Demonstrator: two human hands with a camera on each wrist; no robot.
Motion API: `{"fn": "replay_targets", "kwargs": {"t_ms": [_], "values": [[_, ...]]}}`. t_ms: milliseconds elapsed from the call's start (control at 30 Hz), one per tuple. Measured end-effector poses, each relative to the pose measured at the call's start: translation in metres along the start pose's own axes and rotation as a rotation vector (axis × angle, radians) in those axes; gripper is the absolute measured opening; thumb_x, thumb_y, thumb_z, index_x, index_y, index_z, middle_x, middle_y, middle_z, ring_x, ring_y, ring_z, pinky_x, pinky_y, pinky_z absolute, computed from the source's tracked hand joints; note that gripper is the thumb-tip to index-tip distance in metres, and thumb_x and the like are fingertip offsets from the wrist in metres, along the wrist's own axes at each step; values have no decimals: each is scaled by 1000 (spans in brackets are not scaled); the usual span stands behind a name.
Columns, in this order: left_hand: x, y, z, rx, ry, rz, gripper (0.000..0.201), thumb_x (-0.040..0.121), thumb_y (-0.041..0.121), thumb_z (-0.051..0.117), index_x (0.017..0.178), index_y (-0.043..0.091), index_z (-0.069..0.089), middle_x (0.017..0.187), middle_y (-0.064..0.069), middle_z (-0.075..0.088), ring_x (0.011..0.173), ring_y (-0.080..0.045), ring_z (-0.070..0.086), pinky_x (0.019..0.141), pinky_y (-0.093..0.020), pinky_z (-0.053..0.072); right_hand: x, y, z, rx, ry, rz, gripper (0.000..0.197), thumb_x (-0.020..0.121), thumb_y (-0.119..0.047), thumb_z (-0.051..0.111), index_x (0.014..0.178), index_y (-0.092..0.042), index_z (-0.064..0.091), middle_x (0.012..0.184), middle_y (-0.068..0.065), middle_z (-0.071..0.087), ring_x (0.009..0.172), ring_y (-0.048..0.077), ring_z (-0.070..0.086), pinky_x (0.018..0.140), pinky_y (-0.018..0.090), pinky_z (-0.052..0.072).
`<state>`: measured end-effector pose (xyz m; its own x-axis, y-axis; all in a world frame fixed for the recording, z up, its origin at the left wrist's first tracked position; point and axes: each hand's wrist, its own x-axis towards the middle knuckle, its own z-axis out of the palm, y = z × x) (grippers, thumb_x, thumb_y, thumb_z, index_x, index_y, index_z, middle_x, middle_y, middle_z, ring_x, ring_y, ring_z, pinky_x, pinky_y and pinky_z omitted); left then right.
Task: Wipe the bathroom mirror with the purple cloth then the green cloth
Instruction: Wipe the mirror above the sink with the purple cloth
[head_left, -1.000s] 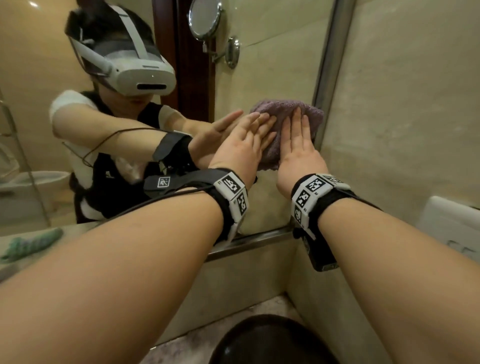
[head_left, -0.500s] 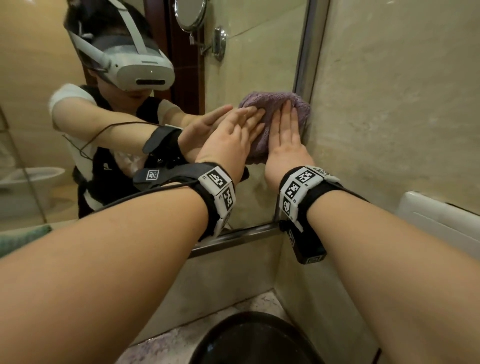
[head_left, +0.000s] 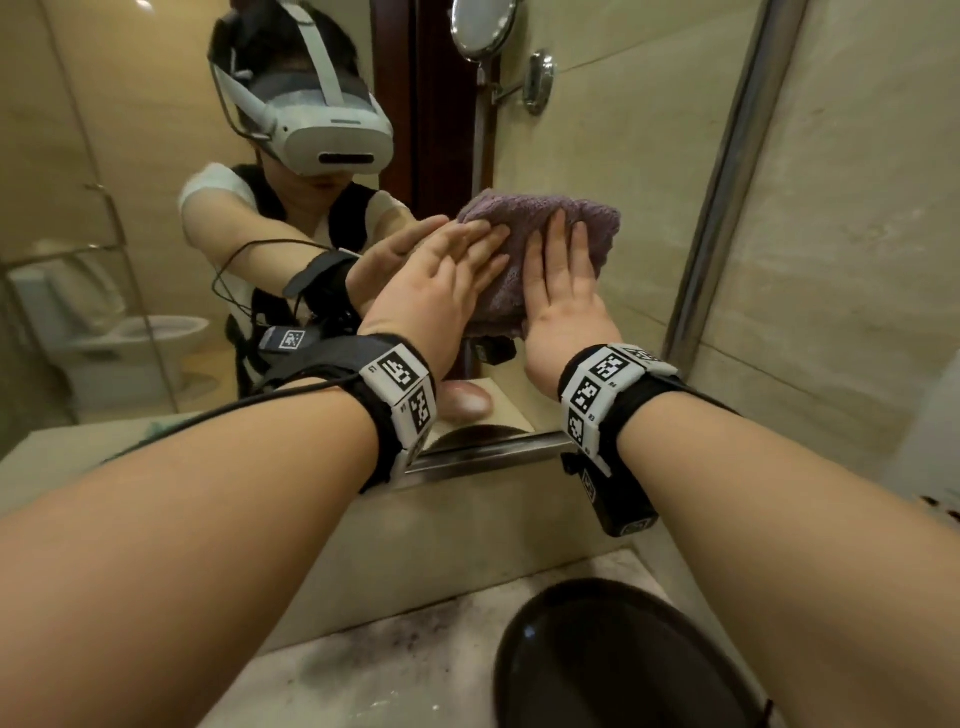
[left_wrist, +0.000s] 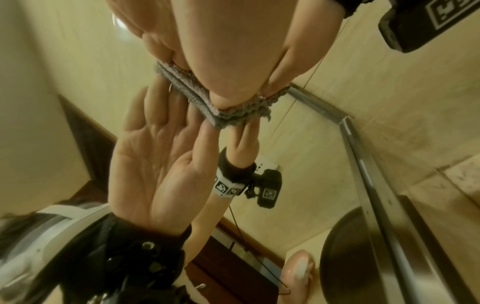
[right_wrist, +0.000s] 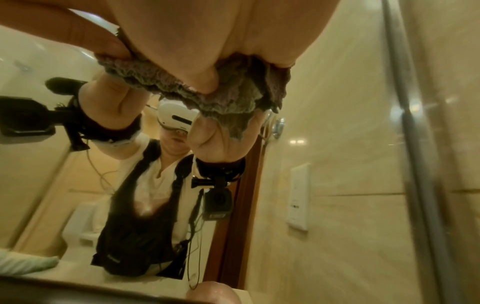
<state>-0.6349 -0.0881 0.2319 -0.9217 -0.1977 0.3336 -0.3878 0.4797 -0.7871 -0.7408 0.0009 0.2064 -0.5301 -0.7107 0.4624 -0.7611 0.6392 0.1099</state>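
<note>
The folded purple cloth (head_left: 524, 215) lies flat against the bathroom mirror (head_left: 623, 130), a little left of the mirror's right frame. My left hand (head_left: 457, 270) presses its left part with straight fingers. My right hand (head_left: 561, 260) presses its middle and right part, fingers straight and together. The left wrist view shows the cloth (left_wrist: 228, 117) squeezed between my left hand (left_wrist: 221, 51) and the glass. The right wrist view shows it (right_wrist: 233, 98) bunched under my right hand (right_wrist: 207, 41). The green cloth (right_wrist: 28, 264) appears only as a reflection, low at the left on the counter.
The mirror's metal frame (head_left: 727, 182) runs down the right, with a tiled wall (head_left: 857, 234) beyond it. A black round basin (head_left: 623, 665) sits in the speckled counter (head_left: 389, 665) below my arms. A pale pink rounded object (head_left: 467, 400) shows low in the mirror.
Both hands have slid the purple cloth to the left along the glass, away from the mirror's right frame. Both hands still press it flat.
</note>
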Motion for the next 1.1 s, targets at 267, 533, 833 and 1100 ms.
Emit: {"fn": "replay_targets", "kwargs": {"t_ms": [267, 533, 833, 1100], "values": [[-101, -59, 65, 23, -109, -16, 64, 100, 30, 20, 147, 5, -16, 155, -15, -16, 143, -25, -17, 112, -39, -15, -18, -130, 5, 29, -21, -75, 85, 95, -34, 39, 142, -5, -25, 148, 19, -32, 137, 39, -27, 104, 39, -21], [-131, -66, 86, -18, -109, -19, 61, 101, 31, 17, 147, 8, -17, 155, -13, -18, 143, -24, -17, 112, -37, -15, -28, -172, 16, 30, -50, -17, 86, 96, -43, 36, 142, -4, -26, 148, 18, -32, 137, 37, -27, 112, 43, -14], [-121, -50, 78, 49, -120, -3, 65, 100, 31, 18, 145, 6, -23, 152, -15, -24, 140, -28, -24, 99, -40, -25, -26, -142, 28, 20, -20, -38, 90, 92, -46, 41, 142, -10, -26, 150, 12, -31, 139, 32, -27, 111, 38, -16], [-69, -11, 49, -23, -63, 53, 66, 99, 36, 16, 146, 8, -19, 152, -16, -24, 140, -30, -24, 100, -43, -26, -23, -66, 34, 14, -47, -7, 90, 91, -46, 43, 145, -11, -21, 151, 10, -30, 140, 28, -26, 114, 37, -13]]}}
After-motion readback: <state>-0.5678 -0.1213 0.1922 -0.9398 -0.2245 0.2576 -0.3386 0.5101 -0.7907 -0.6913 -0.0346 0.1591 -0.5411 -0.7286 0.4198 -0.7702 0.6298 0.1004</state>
